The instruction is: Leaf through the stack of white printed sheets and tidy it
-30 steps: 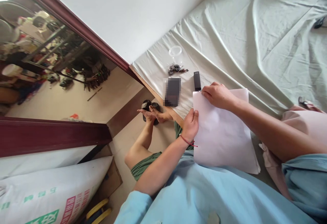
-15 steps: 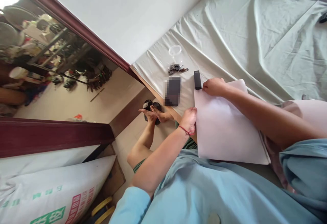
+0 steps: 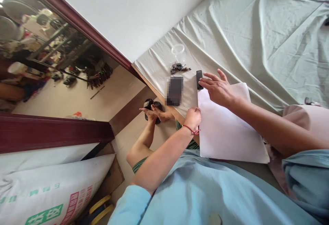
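A stack of white paper (image 3: 228, 125) lies in front of me on the edge of the bed. My left hand (image 3: 193, 118) is closed on the stack's left edge, a red string round its wrist. My right hand (image 3: 218, 87) is spread over the paper's far left corner, and its fingertips touch a black oblong thing, which looks like a stapler (image 3: 199, 79). That thing sits at the corner of the paper; whether the sheets are inside it I cannot tell.
Beyond the paper are a dark blurred-out phone-like slab (image 3: 174, 91), a bunch of keys (image 3: 180, 68) and a clear plastic cup (image 3: 178, 50) on the pale sheet (image 3: 231, 40). A white wall (image 3: 123, 12) rises behind. A printed sack (image 3: 59, 184) stands at lower left.
My right hand has lifted and opened, its fingers now stretched out over the black stapler-like thing. My left hand still grips the paper's edge, shifted slightly right in view.
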Demonstrator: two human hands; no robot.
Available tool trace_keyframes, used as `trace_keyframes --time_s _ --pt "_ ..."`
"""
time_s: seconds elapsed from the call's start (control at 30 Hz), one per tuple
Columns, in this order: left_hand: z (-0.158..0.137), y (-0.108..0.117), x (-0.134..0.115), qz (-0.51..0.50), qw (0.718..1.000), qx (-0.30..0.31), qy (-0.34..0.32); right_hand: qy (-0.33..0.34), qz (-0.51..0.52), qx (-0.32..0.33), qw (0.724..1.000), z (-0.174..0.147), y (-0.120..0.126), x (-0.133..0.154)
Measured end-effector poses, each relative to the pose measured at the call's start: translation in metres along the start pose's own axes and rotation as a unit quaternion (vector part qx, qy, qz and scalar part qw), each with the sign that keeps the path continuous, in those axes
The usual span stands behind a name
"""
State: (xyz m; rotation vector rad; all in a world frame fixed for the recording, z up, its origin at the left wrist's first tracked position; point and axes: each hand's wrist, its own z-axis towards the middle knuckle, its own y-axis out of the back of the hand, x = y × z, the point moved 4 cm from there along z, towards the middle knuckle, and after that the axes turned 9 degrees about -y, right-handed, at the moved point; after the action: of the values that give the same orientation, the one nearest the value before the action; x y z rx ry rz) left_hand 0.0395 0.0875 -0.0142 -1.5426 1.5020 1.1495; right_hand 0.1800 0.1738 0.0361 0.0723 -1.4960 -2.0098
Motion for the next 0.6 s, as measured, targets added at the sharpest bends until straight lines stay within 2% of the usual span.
trace_keyframes --time_s 0.13,0.37,0.47,0.6 --pt "0.000 0.001 -0.004 0.047 0.999 0.005 -0.008 -0.012 -0.008 0.011 1.000 -0.001 -0.009 0.001" --pt "-0.002 -0.003 -0.008 0.077 0.996 0.018 -0.037 -0.039 0.020 0.007 0.999 -0.002 -0.009 0.001" --pt "-0.007 0.002 -0.005 0.101 0.993 0.024 -0.065 -0.087 0.062 -0.035 0.994 -0.007 0.000 -0.003" --pt "-0.025 0.020 0.002 0.067 0.989 0.030 -0.126 -0.164 0.118 -0.132 0.970 -0.018 0.034 -0.017"
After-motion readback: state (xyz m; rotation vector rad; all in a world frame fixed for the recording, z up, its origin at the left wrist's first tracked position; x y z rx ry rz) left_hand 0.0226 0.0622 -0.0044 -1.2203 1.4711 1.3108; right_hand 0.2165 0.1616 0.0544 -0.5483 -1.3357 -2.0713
